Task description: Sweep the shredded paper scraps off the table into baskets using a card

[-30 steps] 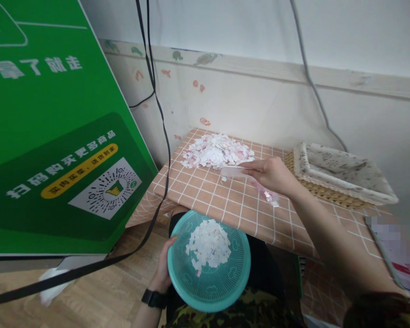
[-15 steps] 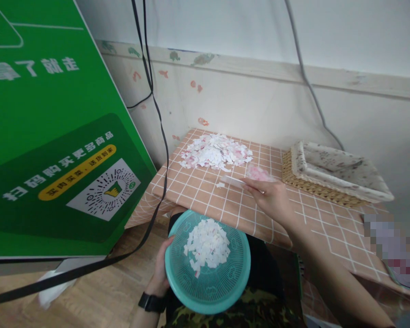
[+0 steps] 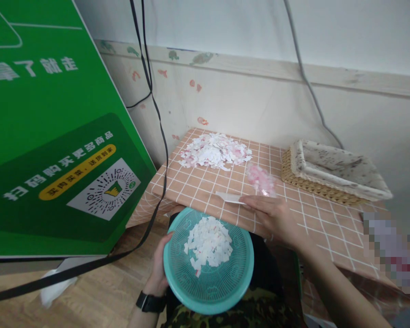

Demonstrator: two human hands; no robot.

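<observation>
My left hand [image 3: 160, 264] grips the left rim of a teal plastic colander [image 3: 212, 291], which rests over my lap below the table edge. Small torn white paper scraps [image 3: 209, 242] lie heaped inside it. Over the table's front edge, my right hand [image 3: 268, 212] pinches a flat white strip [image 3: 229, 197], which looks like stiff paper or card. Just beyond that hand sits a clear plastic bag [image 3: 260, 179] with pink bits showing. A larger pile of white and pinkish paper scraps [image 3: 215, 150] is spread at the back left of the table.
The table wears a brown checked cloth [image 3: 191, 187]. At its back right stands a wicker basket [image 3: 328, 187] with a patterned liner. On my left rises a green cabinet [image 3: 54, 100], with a black strap [image 3: 162, 136] hanging before it. A grey cable [image 3: 304, 75] runs down the wall.
My right hand and the white strip have moved toward me, to the table's front edge. The strip's small scrap no longer shows on the cloth. The colander has shifted very slightly.
</observation>
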